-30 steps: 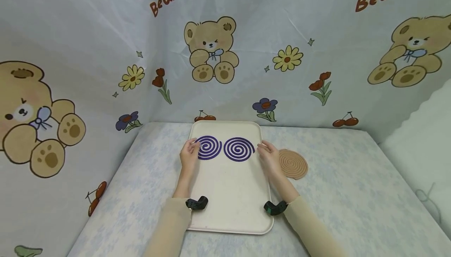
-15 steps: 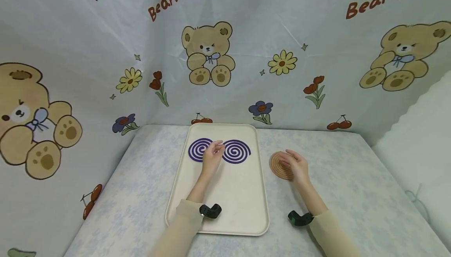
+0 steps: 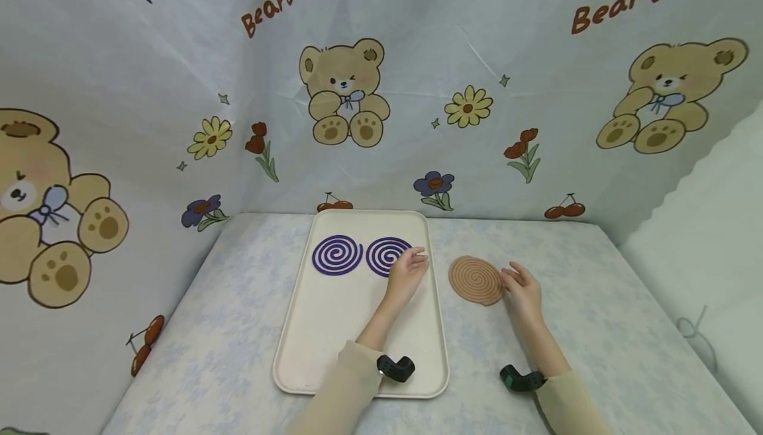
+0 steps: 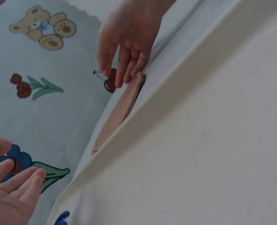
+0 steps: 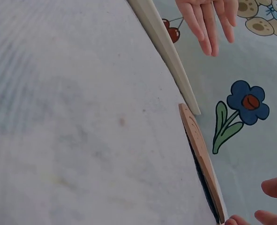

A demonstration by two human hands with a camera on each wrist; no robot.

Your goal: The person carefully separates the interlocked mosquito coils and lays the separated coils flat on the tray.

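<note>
A flat brown spiral coil (image 3: 477, 280), like a mosquito coil, lies on the table right of the white tray. A dark layer shows beneath the brown coil (image 5: 204, 166) in the right wrist view. My right hand (image 3: 525, 292) is at its right edge, fingertips right at the rim and fingers loosely extended. Over the tray's right part hovers my left hand (image 3: 406, 277), fingers relaxed and holding nothing. It overlaps part of a purple spiral coil (image 3: 381, 249) in the head view. Another purple spiral coil (image 3: 336, 255) lies to its left, fully visible.
The white tray (image 3: 334, 342) has a low raised rim and lies lengthwise on the pale blue-patterned tablecloth (image 3: 197, 355). A bear-print curtain (image 3: 405, 150) hangs behind the table and along the left. White fabric (image 3: 703, 236) borders the right side.
My left hand has moved right across the tray, from the left purple coil to the right one. My right hand has left the tray's edge and moved right to the brown coil's right rim.
</note>
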